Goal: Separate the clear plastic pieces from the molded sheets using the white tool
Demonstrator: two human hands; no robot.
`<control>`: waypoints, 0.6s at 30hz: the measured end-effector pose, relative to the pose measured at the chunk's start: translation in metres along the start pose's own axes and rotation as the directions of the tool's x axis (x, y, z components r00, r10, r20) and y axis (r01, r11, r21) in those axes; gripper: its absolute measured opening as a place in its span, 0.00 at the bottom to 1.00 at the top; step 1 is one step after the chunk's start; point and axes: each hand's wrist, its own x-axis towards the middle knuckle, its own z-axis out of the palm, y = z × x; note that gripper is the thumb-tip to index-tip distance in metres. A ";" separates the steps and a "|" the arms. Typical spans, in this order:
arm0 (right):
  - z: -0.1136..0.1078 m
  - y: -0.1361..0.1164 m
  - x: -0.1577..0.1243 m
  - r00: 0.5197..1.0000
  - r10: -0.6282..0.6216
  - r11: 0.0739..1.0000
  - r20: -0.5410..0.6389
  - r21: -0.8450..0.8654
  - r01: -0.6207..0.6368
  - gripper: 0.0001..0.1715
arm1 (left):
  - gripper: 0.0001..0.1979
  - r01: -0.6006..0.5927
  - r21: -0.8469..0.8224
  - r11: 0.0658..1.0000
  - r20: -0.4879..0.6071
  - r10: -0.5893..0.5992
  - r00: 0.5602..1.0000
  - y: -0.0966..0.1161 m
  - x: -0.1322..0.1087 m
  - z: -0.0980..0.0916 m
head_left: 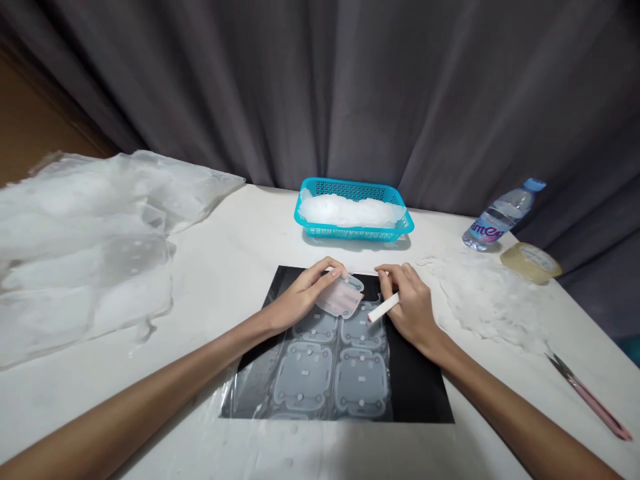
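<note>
a white table (235, 250) carries plastic sheets (90, 247), a black mat (417, 390), basket (350, 233), bottle (503, 217) and scissors (590, 397).

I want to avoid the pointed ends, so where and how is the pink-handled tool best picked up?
Likely by the middle of its pink handle, from the near right, with the right hand once free of the white stick. The slim handle extends near right; the pointed ends face away, toward plastic scraps.

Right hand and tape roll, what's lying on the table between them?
In the head view, a loose spread of crumpled whitish plastic scraps lies on the table between the right hand and tape roll.
</note>
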 end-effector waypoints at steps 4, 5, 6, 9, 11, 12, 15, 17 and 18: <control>0.003 0.006 0.001 0.980 0.197 0.979 0.002 -0.058 -0.196 0.14 | 0.21 0.070 -0.108 0.992 0.003 -0.070 0.998 0.000 0.002 0.000; 0.004 0.008 0.002 0.974 0.225 0.972 -0.002 -0.065 -0.225 0.14 | 0.23 0.074 -0.127 0.989 0.007 -0.074 0.997 0.000 0.002 0.000; 0.004 0.010 0.002 0.970 0.244 0.967 0.001 -0.073 -0.243 0.15 | 0.24 0.075 -0.148 0.986 0.012 -0.074 0.997 0.000 0.003 0.000; 0.005 0.013 0.002 0.963 0.263 0.963 0.052 -0.074 -0.259 0.14 | 0.27 0.090 -0.206 0.974 0.043 -0.083 0.996 -0.001 0.004 0.000; 0.006 0.013 0.002 0.961 0.260 0.965 0.094 -0.052 -0.256 0.09 | 0.28 0.102 -0.227 0.969 0.056 -0.092 0.994 -0.001 0.004 0.000; 0.006 0.013 0.001 0.961 0.254 0.967 0.109 -0.043 -0.251 0.06 | 0.28 0.102 -0.229 0.968 0.057 -0.092 0.994 -0.002 0.004 0.000; 0.006 0.014 0.001 0.963 0.235 0.972 0.133 -0.028 -0.233 0.06 | 0.27 0.086 -0.222 0.971 0.041 -0.079 0.996 -0.002 0.003 -0.001; 0.007 0.015 0.001 0.964 0.225 0.974 0.139 -0.013 -0.225 0.05 | 0.27 0.076 -0.224 0.972 0.037 -0.069 0.997 -0.003 0.003 -0.002; 0.007 0.016 0.001 0.965 0.220 0.975 0.141 -0.003 -0.221 0.04 | 0.27 0.072 -0.226 0.972 0.035 -0.065 0.997 -0.003 0.003 -0.002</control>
